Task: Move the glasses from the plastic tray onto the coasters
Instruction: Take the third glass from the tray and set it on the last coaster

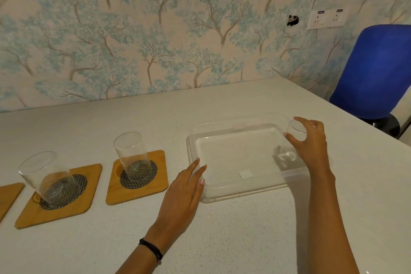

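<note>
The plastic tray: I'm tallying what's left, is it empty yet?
Nearly: nothing stands on the tray floor, and the right hand holds the last glass above its far corner.

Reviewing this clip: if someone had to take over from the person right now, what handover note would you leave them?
Right hand: gripping the last glass at the plastic tray's far right corner; lift not clearly begun.
Left hand: open, fingertips resting against the tray's near left edge, holding nothing.
Done: two glasses stand on two wooden coasters, the middle glass and the left glass.
Left: carry the held glass to a free coaster. The only one visible is the partly cropped coaster at the far left edge.
</note>
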`<move>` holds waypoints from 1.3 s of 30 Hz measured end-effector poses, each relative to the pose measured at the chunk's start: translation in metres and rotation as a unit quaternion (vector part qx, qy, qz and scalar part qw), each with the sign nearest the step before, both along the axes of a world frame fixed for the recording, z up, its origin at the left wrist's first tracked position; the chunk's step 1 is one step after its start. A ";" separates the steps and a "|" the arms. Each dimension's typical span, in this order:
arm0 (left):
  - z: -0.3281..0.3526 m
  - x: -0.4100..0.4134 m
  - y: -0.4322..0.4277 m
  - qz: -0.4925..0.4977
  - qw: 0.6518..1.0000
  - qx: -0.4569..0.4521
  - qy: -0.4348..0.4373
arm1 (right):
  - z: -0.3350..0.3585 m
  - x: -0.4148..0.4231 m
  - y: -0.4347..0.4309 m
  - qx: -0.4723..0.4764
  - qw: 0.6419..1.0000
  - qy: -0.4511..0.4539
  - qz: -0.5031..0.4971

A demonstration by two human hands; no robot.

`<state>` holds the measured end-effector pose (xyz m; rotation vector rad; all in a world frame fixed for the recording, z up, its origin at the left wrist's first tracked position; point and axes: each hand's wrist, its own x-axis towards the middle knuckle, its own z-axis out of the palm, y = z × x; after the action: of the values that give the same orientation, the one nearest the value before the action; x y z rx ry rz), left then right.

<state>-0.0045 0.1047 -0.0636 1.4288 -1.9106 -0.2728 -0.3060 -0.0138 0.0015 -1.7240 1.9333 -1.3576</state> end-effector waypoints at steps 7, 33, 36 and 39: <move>-0.001 -0.001 0.000 0.000 1.000 0.000 0.003 | 0.005 0.001 0.004 -0.010 1.000 -0.019 0.008; 0.012 0.051 0.015 0.037 0.994 -0.025 -0.103 | 0.046 0.116 0.022 -0.070 0.971 0.025 0.226; 0.009 0.072 0.023 0.047 0.993 -0.024 -0.104 | 0.049 0.137 0.030 -0.068 0.961 0.021 0.269; 0.009 0.093 0.033 0.058 0.990 -0.033 -0.121 | 0.053 0.160 0.041 -0.060 0.949 0.020 0.309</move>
<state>0.0887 0.1376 -0.0544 1.5799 -1.9976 0.0213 -0.1457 0.0272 0.0547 -2.1700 1.1682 -1.2112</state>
